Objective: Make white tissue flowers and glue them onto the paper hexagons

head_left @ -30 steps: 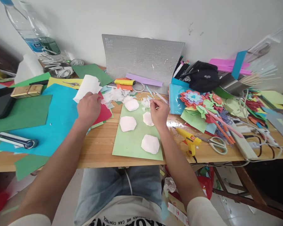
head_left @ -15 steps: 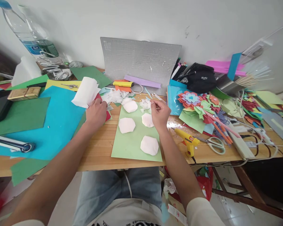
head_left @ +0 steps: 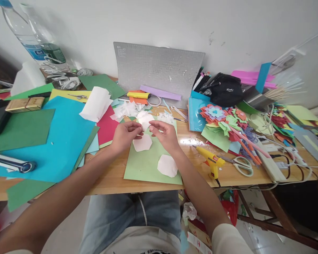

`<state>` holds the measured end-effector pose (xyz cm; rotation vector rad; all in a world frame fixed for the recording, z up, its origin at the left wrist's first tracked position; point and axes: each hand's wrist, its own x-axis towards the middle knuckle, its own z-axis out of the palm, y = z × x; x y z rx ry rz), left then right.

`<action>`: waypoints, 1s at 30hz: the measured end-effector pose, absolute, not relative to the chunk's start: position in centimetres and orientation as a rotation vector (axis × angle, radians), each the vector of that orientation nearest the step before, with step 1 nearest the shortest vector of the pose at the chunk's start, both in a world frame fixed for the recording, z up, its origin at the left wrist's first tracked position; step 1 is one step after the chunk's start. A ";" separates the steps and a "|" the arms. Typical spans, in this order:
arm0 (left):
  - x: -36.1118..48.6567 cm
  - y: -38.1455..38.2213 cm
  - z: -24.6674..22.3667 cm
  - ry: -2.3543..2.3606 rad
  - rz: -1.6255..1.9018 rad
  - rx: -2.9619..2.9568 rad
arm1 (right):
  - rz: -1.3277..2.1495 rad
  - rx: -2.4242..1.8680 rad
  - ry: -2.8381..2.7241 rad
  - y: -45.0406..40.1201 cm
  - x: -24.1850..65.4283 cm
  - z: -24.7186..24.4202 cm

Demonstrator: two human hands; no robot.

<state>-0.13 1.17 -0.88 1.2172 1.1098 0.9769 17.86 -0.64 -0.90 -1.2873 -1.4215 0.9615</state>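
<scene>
My left hand [head_left: 127,136] and my right hand [head_left: 164,135] face each other over the light green sheet [head_left: 143,165], fingertips pinched. A small piece of white paper [head_left: 145,127] shows between them, partly hidden by the fingers. Just behind it lies a rounded white paper cutout [head_left: 144,116]. Another white cutout [head_left: 142,143] sits under the left fingertips, and a third white cutout [head_left: 167,165] is by my right wrist. White paper scraps [head_left: 125,110] are heaped at the sheet's far edge.
On the right are a yellow glue gun [head_left: 210,160], scissors [head_left: 242,165] and paper flowers [head_left: 216,112]. Blue paper [head_left: 66,141], a stapler [head_left: 13,163] and a white paper roll [head_left: 95,104] lie left. A grey cutting mat [head_left: 159,68] leans on the wall.
My left hand has left the red paper and moved right. My right hand has come left from the scraps, so both now meet above the green sheet. One right-hand cutout is now out of sight.
</scene>
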 end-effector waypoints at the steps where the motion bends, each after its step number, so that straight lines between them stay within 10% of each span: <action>1: 0.1 1.0 -1.0 1.105 0.964 1.203 | 0.999 -1.287 -1.407 -0.8 17.6 -0.9; 30: 0.1 0.4 -0.5 0.980 1.021 1.224 | 1.055 -1.139 -1.325 -0.8 17.6 -1.2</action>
